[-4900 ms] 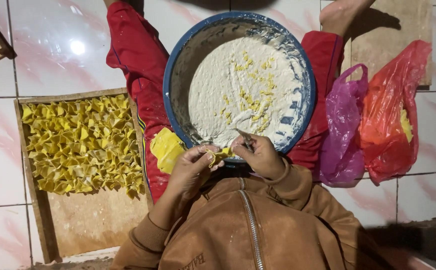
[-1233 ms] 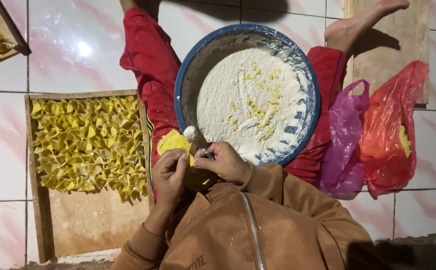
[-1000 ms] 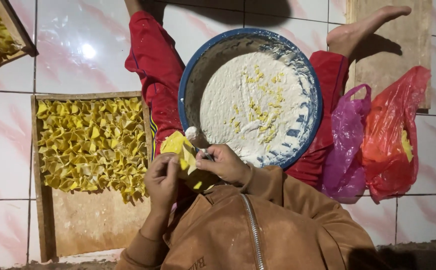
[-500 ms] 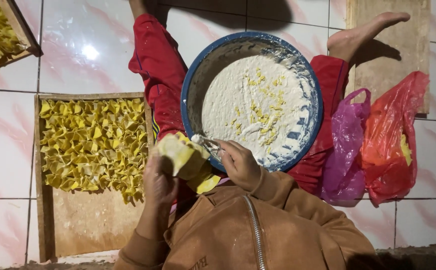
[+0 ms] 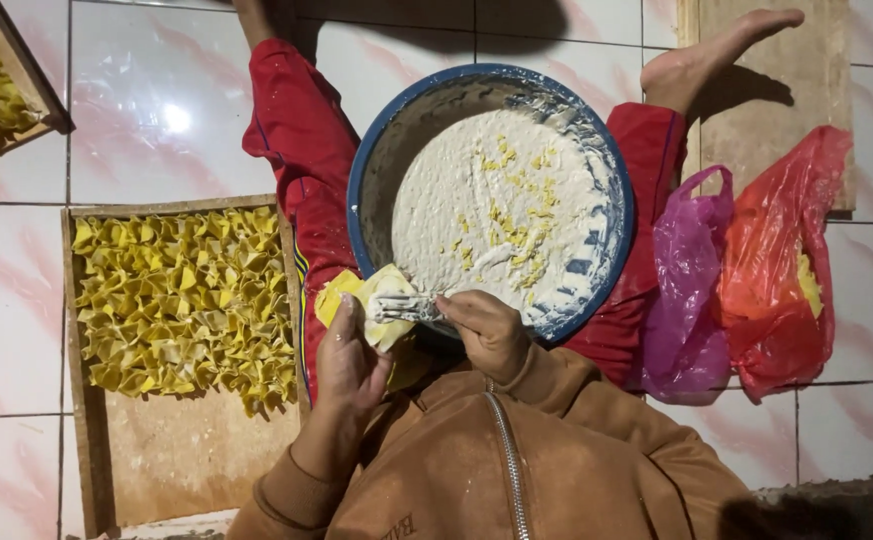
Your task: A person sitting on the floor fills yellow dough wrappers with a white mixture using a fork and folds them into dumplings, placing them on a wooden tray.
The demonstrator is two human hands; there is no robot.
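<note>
Wrapper (image 5: pixel 382 300), thin yellow square, resting flat across the left hand (image 5: pixel 349 352), palm up and fingers together cupped under it, with a grey-white smear of filling already on top. Further out to the left of that hand, sitting on the tiled floor (image 5: pixel 137 110): wooden tray (image 5: pixel 77 400) roughly half covered with folded yellow dumplings (image 5: pixel 182 300), bare wood at the near end. Corner of a second tray (image 5: pixel 17 70) with more yellow pieces way off at the far left.

Right beside the left hand, nearly touching: right hand (image 5: pixel 487 330), fingers pinched shut on a small metal spoon or spatula (image 5: pixel 412 308) (hard to tell which), tip lying on the wrapper. Just beyond both hands, tucked between red-trousered legs (image 5: pixel 302 150): big blue-rimmed bowl (image 5: pixel 357 190) full of pale paste (image 5: pixel 502 210) flecked with yellow bits.

Off to the right of the right hand: purple plastic bag (image 5: pixel 692 290), then a red plastic bag (image 5: pixel 782 260), with a wooden board (image 5: pixel 777 80) further out under a bare foot (image 5: pixel 707 60).

For spreading well, probably best: keep the dab small and in the middle, edges left clean so they stick when folded. Palm kept level so the sheet doesn't slide or crease. Light wiping stroke rather than pressing, since a sheet that thin looks likely to tear. Scraping the blade clean on the wrapper should help avoid drips over the jacket.
</note>
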